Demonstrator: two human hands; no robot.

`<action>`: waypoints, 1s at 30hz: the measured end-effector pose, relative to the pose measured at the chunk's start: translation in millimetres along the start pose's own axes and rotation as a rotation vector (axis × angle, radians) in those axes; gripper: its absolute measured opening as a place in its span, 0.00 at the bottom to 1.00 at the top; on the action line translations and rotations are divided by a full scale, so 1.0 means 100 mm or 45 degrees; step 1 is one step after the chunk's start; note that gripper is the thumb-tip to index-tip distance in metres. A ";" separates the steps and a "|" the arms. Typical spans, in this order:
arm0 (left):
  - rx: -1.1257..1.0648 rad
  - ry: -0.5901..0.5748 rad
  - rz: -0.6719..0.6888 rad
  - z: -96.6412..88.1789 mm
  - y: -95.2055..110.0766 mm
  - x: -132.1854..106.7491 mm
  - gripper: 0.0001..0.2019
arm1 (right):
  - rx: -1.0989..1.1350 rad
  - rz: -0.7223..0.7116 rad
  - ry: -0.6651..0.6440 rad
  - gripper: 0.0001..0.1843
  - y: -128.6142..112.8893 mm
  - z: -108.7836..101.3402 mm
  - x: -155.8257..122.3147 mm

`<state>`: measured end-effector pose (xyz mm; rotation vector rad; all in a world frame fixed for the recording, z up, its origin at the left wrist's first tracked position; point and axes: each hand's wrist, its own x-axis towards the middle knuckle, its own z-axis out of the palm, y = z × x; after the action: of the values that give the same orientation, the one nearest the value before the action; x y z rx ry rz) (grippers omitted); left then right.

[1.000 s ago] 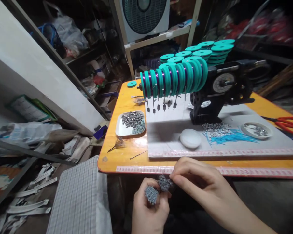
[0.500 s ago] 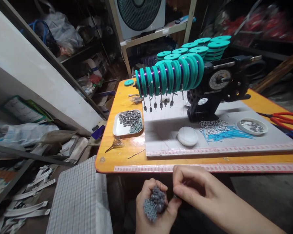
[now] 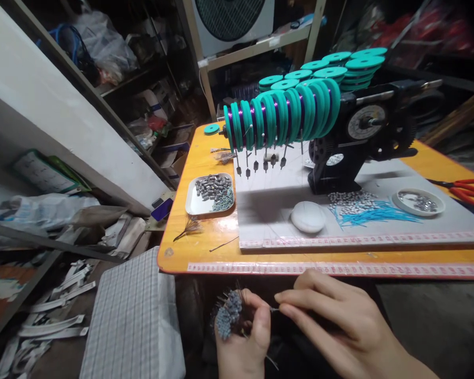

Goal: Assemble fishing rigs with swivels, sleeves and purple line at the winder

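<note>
Below the front edge of the orange table [image 3: 205,252], my left hand [image 3: 245,342] is closed round a bunch of small grey weights on wires [image 3: 226,315]. My right hand [image 3: 332,321] is just to its right, thumb and forefinger pinched on one thin wire that runs to the bunch. On the table stands a black winding machine [image 3: 359,137] with a row of teal spools [image 3: 280,118] on its shaft; small weights hang on threads beneath the spools.
A white tray of grey weights [image 3: 210,192] sits at the table's left. On the grey mat lie a white oval pad [image 3: 308,216], blue wires [image 3: 375,215] and a small round dish [image 3: 421,202]. Red pliers [image 3: 470,188] lie at right. Cluttered shelves and floor at left.
The two small bunches came together into one in my left hand, which turned left. My right hand drew away to the right, pinching a single wire.
</note>
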<state>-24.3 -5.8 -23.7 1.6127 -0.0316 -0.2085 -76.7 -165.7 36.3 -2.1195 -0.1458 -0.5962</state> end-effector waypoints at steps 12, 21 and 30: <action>0.128 0.048 0.263 0.09 0.16 -0.03 0.09 | -0.217 -0.147 -0.063 0.11 -0.07 0.02 -0.02; 0.313 0.125 0.445 -0.05 -0.03 -0.01 0.10 | -0.250 -0.184 -0.104 0.12 -0.08 -0.03 -0.03; 0.168 0.102 0.218 -0.13 -0.10 -0.07 0.12 | -0.188 -0.168 -0.184 0.11 -0.08 0.00 -0.04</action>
<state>-29.9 8.6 -32.8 1.7389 -0.1236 -0.0092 -83.0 -159.9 40.4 -2.3094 -0.3335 -0.5447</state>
